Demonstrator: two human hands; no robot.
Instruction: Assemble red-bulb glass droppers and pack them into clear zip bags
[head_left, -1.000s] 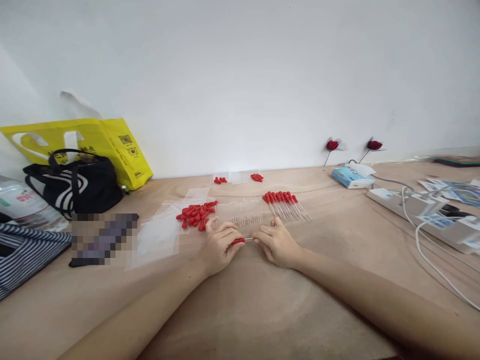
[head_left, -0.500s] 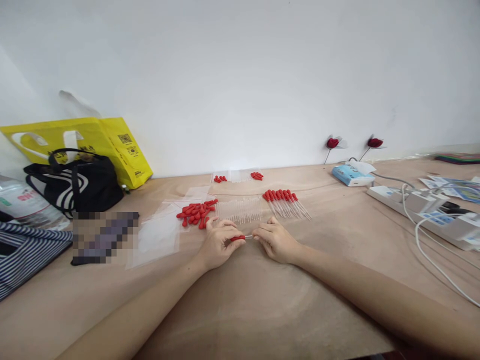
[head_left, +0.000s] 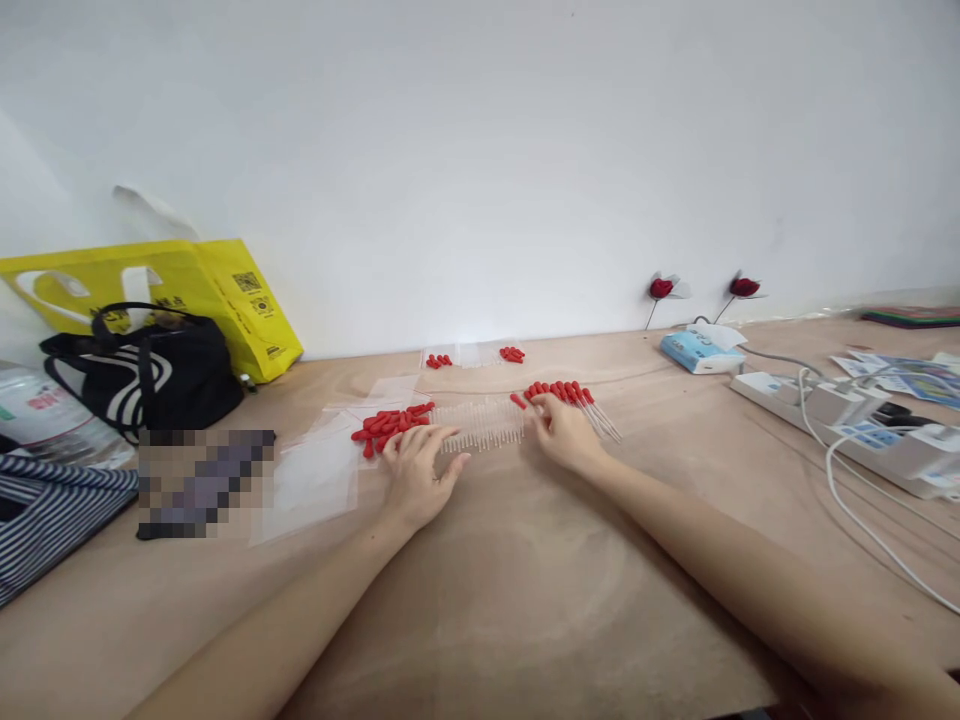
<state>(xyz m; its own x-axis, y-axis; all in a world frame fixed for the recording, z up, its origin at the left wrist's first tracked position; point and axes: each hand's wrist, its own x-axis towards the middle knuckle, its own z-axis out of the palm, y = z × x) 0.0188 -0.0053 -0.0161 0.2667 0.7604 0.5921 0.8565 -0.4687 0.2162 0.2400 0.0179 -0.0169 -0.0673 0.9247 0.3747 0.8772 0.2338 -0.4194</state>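
My left hand (head_left: pixel 421 475) is open, fingers apart, at the near edge of a pile of red rubber bulbs (head_left: pixel 382 425). My right hand (head_left: pixel 559 430) pinches a glass dropper with a red bulb (head_left: pixel 518 400), whose tube is mostly hidden by the fingers. It is just left of a row of red-bulbed droppers (head_left: pixel 562 391), partly covered by the hand. Between the hands lies a row of clear thin tubes (head_left: pixel 480 424). Farther back, small red bulbs (head_left: pixel 439 361) and another small red group (head_left: pixel 512 354) lie on clear plastic.
Clear plastic bags (head_left: pixel 311 485) lie left of the bulbs. A yellow bag (head_left: pixel 262 320), a black bag (head_left: pixel 187 370) and a striped cloth (head_left: pixel 60 510) stand at left. At right are a tissue pack (head_left: pixel 701 352), a power strip (head_left: pixel 847 425) with cables, and two red flowers (head_left: pixel 661 289).
My left hand has let go of the red bulb and moved left, its fingers opening. My right hand has carried the joined dropper up and back, beside the row of droppers.
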